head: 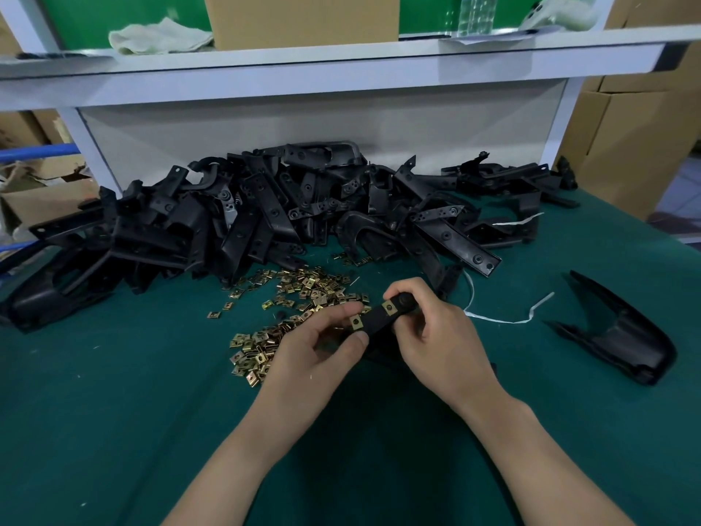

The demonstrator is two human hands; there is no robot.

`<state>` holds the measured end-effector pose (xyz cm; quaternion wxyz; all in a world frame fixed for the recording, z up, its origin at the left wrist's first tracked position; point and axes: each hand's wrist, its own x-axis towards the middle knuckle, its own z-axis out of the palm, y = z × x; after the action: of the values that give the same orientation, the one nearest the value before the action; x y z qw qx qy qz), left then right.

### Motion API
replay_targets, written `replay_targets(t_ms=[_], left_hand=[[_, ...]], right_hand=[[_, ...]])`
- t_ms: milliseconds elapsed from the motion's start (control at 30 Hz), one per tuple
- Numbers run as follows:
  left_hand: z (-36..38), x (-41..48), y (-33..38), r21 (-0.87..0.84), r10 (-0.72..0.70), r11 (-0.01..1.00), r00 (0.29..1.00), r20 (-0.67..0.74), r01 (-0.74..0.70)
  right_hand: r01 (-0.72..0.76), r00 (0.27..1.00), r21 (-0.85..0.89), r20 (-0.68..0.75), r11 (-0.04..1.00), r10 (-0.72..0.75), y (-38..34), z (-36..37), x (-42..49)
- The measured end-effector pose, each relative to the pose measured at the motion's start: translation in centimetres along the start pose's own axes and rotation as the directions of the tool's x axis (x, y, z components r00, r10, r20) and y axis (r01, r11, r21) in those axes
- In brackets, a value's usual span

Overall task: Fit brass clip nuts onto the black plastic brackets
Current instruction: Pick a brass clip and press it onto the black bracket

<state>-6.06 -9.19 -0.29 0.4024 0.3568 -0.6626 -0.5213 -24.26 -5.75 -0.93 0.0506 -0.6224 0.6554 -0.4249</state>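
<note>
Both hands hold one black bracket point(379, 323) just above the green table point(113, 411), near its middle. The left hand point(315, 351) pinches the near end of the bracket's flat arm, thumb below and forefinger above, right at a brass clip nut point(356, 321) sitting on the arm's edge. Whether that nut is pushed fully home is hard to tell, since the fingertips crowd it. The right hand point(444, 336) is curled round the far end of the arm, its thumb beside a second clip nut point(387, 307) on the bracket. Loose clip nuts point(303, 288) lie scattered on the table just beyond and left of the hands. Behind them a big heap of brackets point(246, 218) is piled against the back panel. A single black part point(626, 336) lies apart at the right, with a white string point(500, 318) between it and the hands. On the shelf point(341, 58) above are a cardboard box point(299, 17), a cloth point(159, 36) and a bottle point(476, 13).
</note>
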Motion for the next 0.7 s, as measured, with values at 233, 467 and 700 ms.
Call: replay_targets(t_ms=[233, 467, 700], left_hand=[[0.3, -0.17, 0.24, 0.013, 0.063, 0.998, 0.997, -0.054, -0.063], [0.49, -0.11, 0.09, 0.009, 0.112, 0.994, 0.991, -0.071, -0.111], [0.48, 0.13, 0.39, -0.164, 0.033, 0.985, 0.994, -0.104, -0.05]], right_hand=[[0.007, 0.998, -0.004, -0.055, 1.0, -0.007, -0.39, -0.06, -0.18], [0.007, 0.998, 0.024, -0.06, 1.0, -0.006, -0.37, -0.07, -0.18], [0.023, 0.999, 0.062, -0.045, 0.998, -0.021, -0.52, -0.01, -0.23]])
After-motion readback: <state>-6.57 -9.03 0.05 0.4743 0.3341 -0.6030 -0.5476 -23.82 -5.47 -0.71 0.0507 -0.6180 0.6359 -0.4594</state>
